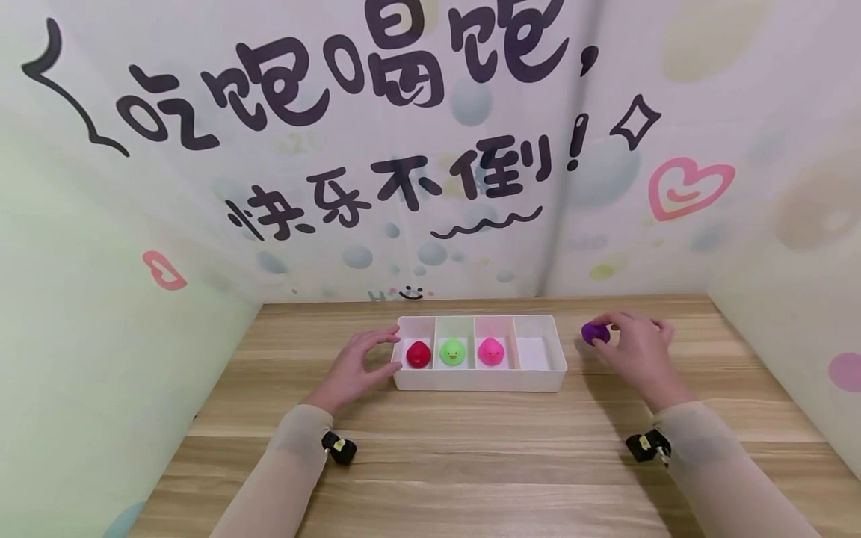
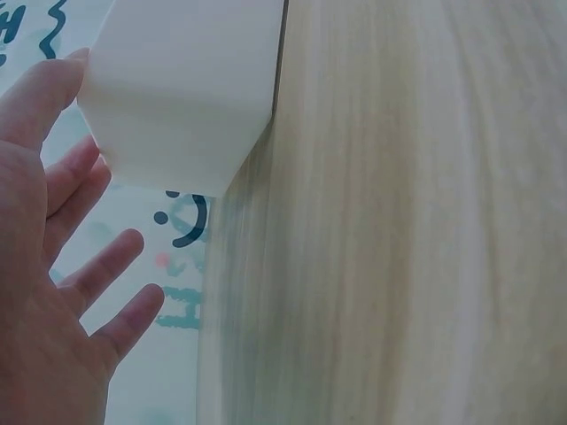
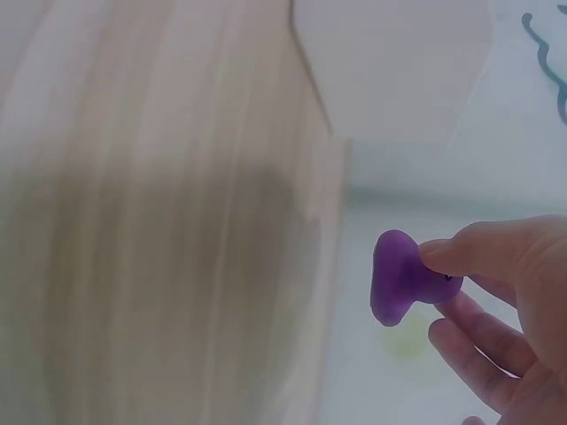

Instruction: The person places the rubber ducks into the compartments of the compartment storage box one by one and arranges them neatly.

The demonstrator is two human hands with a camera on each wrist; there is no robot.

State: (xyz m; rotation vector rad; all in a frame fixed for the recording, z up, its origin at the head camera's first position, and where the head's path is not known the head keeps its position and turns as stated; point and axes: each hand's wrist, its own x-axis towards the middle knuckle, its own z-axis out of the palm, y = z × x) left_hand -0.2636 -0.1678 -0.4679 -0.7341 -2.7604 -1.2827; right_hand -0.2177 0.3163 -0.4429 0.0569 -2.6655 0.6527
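In the head view, a white tray (image 1: 477,381) with four compartments holds a red toy duck (image 1: 418,355), a green toy duck (image 1: 453,352) and a pink toy duck (image 1: 492,351), one each; the rightmost compartment has nothing in it. My left hand (image 1: 356,368) touches the tray's left end with thumb and forefinger spread apart, the other fingers extended. To the right of the tray, my right hand (image 1: 637,355) pinches a small purple toy duck (image 3: 396,276) between thumb and fingers. The right wrist view shows it above the table, partly covered by the thumb.
A wood-grain table (image 1: 437,463) meets a back wall (image 1: 323,261) printed with black characters and bubbles. Side walls rise at left and right. A small black wrist camera (image 1: 339,447) is on the left sleeve and another wrist camera (image 1: 649,445) on the right.
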